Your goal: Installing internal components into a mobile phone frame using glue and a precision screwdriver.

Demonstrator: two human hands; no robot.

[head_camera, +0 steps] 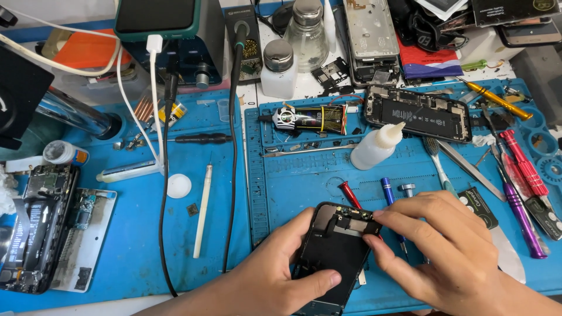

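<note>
Black glass and a dark frame fill the nearest part of the scene: a phone screen assembly (335, 251) lies face down at the front edge of the blue work mat (304, 175), held between both hands. The left hand (275, 266) cups its left side, thumb pressed flat across the lower back, fingers curled under the edge. The right hand (445, 246) has its fingertips pinched on the top right corner, beside the small bracket and flex parts there; whether it grips a loose part or only the frame I cannot quite tell. It looks like a step of fitting or freeing the earpiece-end components, and the next move would call for a fine, steady pinch and little force on the thin ribbons. Just beyond lie small screwdrivers with red (350, 195) and blue handles (387, 190). Farther on, a white squeeze bottle (376, 147) leans beside an opened phone body (418, 112) with a black battery bearing white print. At the far right, a dark card with pale lettering (510, 10); a red and purple packet (430, 63) lies below it.
</note>
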